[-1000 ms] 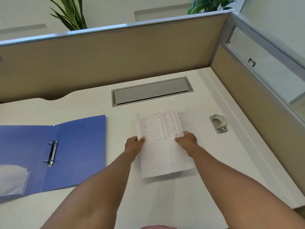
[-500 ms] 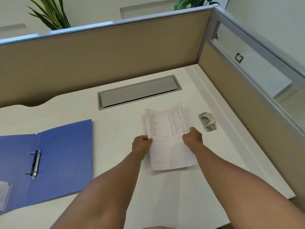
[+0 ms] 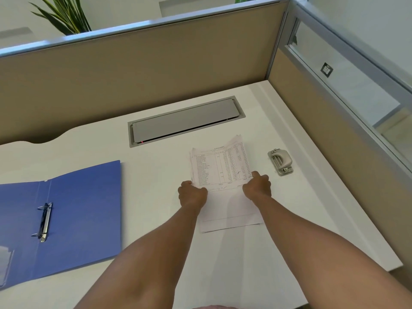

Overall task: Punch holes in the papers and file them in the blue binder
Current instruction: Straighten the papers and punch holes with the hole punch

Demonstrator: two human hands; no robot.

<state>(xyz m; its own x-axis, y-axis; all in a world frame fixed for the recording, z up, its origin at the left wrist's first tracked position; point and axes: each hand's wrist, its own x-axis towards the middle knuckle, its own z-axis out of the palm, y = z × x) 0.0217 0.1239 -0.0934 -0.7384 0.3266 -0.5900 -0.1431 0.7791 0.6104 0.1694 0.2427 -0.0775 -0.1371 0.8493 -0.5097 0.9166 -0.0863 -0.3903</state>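
A small stack of printed papers (image 3: 220,168) is held upright-tilted over the white desk, its far end lifted and its near end resting on the desk. My left hand (image 3: 192,195) grips the stack's left edge and my right hand (image 3: 257,186) grips its right edge. The blue binder (image 3: 80,210) lies open and flat at the left, its metal ring mechanism (image 3: 44,221) shut and bare of sheets. A grey hole punch (image 3: 281,161) sits on the desk to the right of the papers, apart from both hands.
A grey cable hatch (image 3: 185,121) is set into the desk (image 3: 156,275) behind the papers. Beige partition walls (image 3: 133,70) close the back and right sides. A clear pocket (image 3: 5,262) shows inside the binder's left cover. Plants stand behind the partition.
The papers' edges have been drawn together between both hands, and the stack's far end has risen. The view has shifted slightly, so the binder sits further left in frame.
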